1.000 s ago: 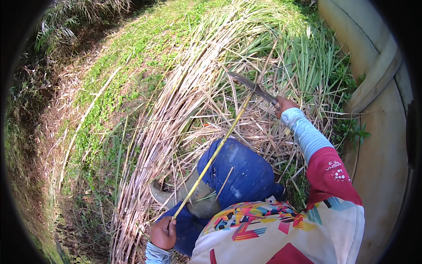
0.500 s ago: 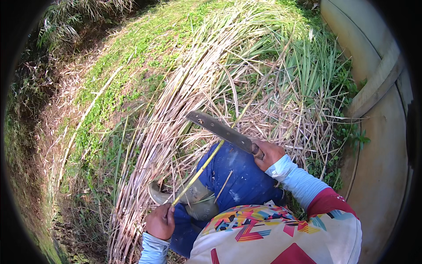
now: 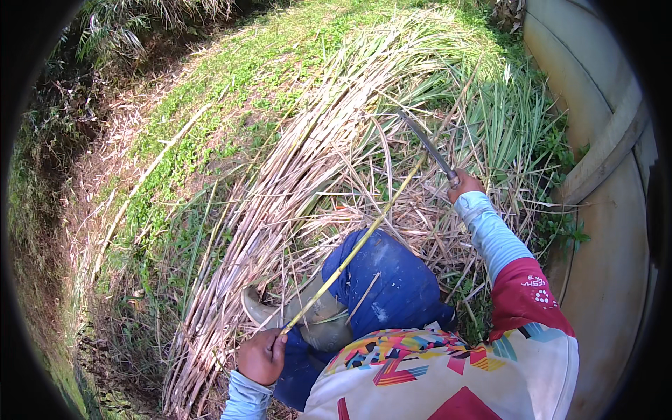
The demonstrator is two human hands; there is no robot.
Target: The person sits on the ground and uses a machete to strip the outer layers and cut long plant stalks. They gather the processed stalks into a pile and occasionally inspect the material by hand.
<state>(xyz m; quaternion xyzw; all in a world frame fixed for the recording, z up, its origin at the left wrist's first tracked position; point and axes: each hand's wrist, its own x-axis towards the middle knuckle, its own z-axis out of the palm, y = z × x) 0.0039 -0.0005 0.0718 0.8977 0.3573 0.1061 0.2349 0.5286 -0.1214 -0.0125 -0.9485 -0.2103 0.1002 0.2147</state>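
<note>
My left hand [image 3: 262, 357] is closed round the lower end of a long yellow-green cane stalk [image 3: 362, 241]. The stalk slants up and right across my bent knee in blue trousers [image 3: 381, 276]. My right hand [image 3: 465, 186], arm stretched forward, grips the handle of a machete [image 3: 428, 145]. Its dark blade points up and left, seen nearly edge-on, close to the stalk's far part. Whether blade and stalk touch I cannot tell. Dry leaves and long green leaves [image 3: 500, 119] lie around the stalk's far end.
A long pile of cut stalks [image 3: 280, 189] runs along my left side. To the right stands a curved tan wall [image 3: 612, 245] with a beam [image 3: 605, 154] against it. Low green plants [image 3: 262, 84] cover the ground beyond. My boot [image 3: 315, 318] is near the pile.
My right hand has moved forward and slightly right with the machete. The blade has swung from lying across the stalk to pointing farther away. My left hand keeps its hold, shifted only slightly.
</note>
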